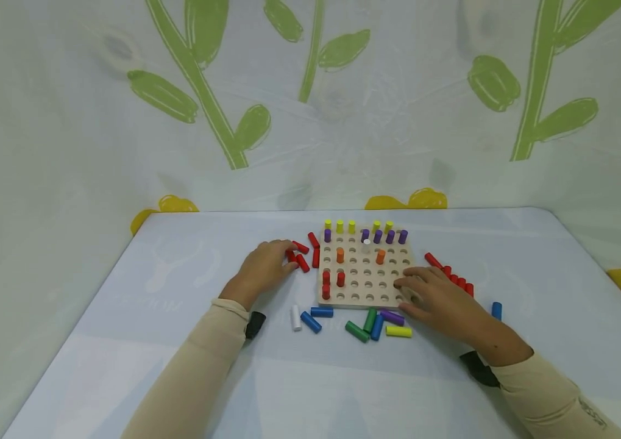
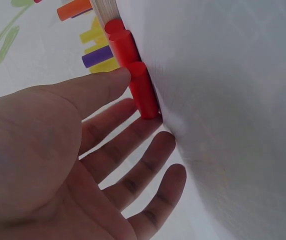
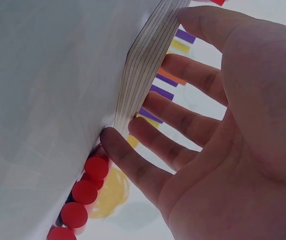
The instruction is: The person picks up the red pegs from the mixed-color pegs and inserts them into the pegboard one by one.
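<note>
A wooden pegboard lies on the table with yellow, purple, orange, white and red pegs standing in some of its holes. To its left, my left hand is at a small group of loose red pegs. In the left wrist view, its thumb and fingertips are at the two ends of one red peg lying on the table. My right hand rests on the board's right front corner with fingers spread and loosely bent. Nothing is between its fingers in the right wrist view; part of the board is hidden beneath it.
Loose blue, white, green, purple and yellow pegs lie in front of the board. Several red pegs line up to its right, behind the right hand. A blue peg lies farther right.
</note>
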The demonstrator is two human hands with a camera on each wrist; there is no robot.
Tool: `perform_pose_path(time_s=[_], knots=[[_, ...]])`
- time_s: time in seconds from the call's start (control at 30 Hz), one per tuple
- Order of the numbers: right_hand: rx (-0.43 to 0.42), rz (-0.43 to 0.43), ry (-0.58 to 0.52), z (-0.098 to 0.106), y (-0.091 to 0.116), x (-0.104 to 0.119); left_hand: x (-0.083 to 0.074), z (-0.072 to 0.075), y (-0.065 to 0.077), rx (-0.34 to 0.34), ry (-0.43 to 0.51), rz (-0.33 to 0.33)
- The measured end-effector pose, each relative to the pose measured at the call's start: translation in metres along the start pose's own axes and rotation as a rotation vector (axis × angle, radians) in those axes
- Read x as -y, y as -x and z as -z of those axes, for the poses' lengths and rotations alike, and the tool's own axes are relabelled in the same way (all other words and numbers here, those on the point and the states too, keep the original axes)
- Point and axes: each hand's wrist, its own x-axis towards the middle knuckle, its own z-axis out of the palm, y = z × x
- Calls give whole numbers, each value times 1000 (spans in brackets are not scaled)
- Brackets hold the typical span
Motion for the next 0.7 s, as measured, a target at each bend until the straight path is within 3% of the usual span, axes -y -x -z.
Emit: perform_pose_path(time_s=[0.2, 0.43, 0.7], knots=[[0, 5, -5, -1, -1, 0, 2, 1, 0, 24, 17, 34], [6, 9, -7, -2, 0, -1, 4, 0, -2, 24, 24, 30], [8, 4, 2, -1, 0, -2, 2, 1, -5, 29, 113, 48]])
